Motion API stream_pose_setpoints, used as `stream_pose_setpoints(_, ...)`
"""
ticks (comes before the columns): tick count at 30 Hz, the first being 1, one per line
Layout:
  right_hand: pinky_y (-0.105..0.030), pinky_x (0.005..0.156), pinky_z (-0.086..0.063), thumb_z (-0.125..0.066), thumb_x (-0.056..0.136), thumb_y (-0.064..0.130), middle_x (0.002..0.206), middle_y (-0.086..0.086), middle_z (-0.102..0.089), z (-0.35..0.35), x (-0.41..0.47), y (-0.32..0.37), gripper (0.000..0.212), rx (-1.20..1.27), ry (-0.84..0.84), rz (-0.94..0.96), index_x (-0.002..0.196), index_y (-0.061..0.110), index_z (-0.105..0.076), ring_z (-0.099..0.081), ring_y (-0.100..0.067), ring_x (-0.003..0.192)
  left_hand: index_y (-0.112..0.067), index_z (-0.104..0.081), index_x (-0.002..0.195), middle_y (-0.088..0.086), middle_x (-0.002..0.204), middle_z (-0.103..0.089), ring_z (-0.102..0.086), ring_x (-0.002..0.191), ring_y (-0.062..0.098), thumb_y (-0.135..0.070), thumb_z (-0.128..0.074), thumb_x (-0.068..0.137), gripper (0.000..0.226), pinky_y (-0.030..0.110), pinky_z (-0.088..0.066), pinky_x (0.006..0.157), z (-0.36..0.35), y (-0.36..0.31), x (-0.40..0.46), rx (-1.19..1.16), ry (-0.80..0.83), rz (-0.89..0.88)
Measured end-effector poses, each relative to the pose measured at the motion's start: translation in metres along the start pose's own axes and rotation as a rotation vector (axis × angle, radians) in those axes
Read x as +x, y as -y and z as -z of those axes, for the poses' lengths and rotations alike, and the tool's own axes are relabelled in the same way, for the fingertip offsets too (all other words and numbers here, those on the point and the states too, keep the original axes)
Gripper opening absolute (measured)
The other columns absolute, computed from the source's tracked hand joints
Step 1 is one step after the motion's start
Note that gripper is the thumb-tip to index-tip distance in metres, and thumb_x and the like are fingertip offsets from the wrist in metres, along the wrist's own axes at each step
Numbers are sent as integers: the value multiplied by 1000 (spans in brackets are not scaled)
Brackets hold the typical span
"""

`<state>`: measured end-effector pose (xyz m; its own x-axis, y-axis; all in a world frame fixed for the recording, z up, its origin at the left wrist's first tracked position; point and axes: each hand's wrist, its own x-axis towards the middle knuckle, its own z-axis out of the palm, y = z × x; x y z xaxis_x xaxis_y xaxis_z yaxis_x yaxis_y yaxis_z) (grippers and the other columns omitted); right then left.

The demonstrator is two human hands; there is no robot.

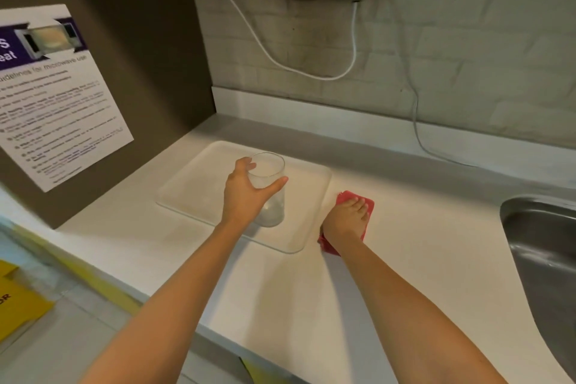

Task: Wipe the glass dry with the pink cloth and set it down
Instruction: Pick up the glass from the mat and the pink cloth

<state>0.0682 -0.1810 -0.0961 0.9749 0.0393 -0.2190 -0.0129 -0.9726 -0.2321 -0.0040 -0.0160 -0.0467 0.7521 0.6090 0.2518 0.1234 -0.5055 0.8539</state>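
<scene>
My left grip [246, 193] wraps the upright glass [270, 190] on the clear tray [193, 193]; my right grip [344, 220] lies flat, open, on the pink cloth [369, 206].

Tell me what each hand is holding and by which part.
Left hand grips the glass around its side wall; right hand lies flat on the pink cloth.

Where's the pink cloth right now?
The pink cloth lies flat on the white counter under the right hand, just right of the translucent board.
</scene>
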Motion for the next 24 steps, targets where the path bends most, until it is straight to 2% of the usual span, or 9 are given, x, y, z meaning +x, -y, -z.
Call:
stream_pose_setpoints(6,-44,116,-15,-39,96,4,152,-32,-11,0,4,2,58,-4,-83,3,140,-16,-6,-13,-40,141,-19,-49,121,0,119,-61,-55,108,20,-52,-82,60,76,25,-42,88,-9,3,-4,-100,-72,10)
stream_pose_setpoints(9,-42,106,-38,-44,91,0,135,-30,-47,1,7,-5,42,27,-125,77,131,-12,-38,-45,-39,126,-22,-50,119,-3,117,-61,-56,105,18,-50,-82,60,73,24,-43,86,-11,5,-3,-145,-80,8)
stream_pose_setpoints(10,-39,92,-49,-45,88,0,113,-25,-64,6,8,-12,30,129,-116,98,115,-8,-54,-60,-37,108,-22,-50,119,-3,117,-60,-56,105,18,-49,-82,61,72,24,-44,86,-11,5,-2,-160,-75,9)
stream_pose_setpoints(12,-30,68,-49,-48,87,2,87,-16,-72,21,11,-23,18,383,-130,106,93,0,-64,-67,-33,84,-22,-50,120,-2,118,-60,-56,103,19,-46,-83,62,71,24,-45,86,-10,6,2,-199,-61,23)
stream_pose_setpoints(14,-31,69,-48,-55,89,8,96,-20,-70,36,20,-36,15,618,-129,61,94,-2,-65,-65,-36,89,-22,-51,116,-1,114,-61,-57,101,20,-42,-83,64,65,20,-46,82,-7,5,8,-255,-67,54)
stream_pose_setpoints(16,-39,78,-54,-53,89,1,99,-25,-69,45,25,-50,16,1029,-24,18,98,-6,-65,-65,-37,88,-23,-53,110,-2,107,-62,-59,96,19,-39,-82,66,55,17,-45,76,-3,2,15,-306,-75,90)
stream_pose_setpoints(20,-31,60,-58,-44,86,-5,99,-16,-68,57,16,-71,28,1822,366,-115,105,2,-64,-68,-26,75,-24,-57,101,-6,99,-62,-59,94,15,-38,-78,71,39,30,-53,83,6,-9,31,-484,17,170)
stream_pose_setpoints(22,-27,58,-57,-45,88,4,102,-11,-68,61,12,-68,28,2018,472,-113,102,11,-69,-72,-23,77,-24,-58,95,-4,97,-62,-60,96,18,-38,-76,73,32,32,-54,81,10,-20,39,-581,96,193)
stream_pose_setpoints(24,-27,68,-56,-47,93,13,104,-5,-68,65,8,-60,29,2078,494,-66,116,12,-63,-69,-19,89,-22,-60,95,-4,95,-64,-61,96,18,-42,-75,71,34,34,-55,84,13,-31,47,-650,160,236)
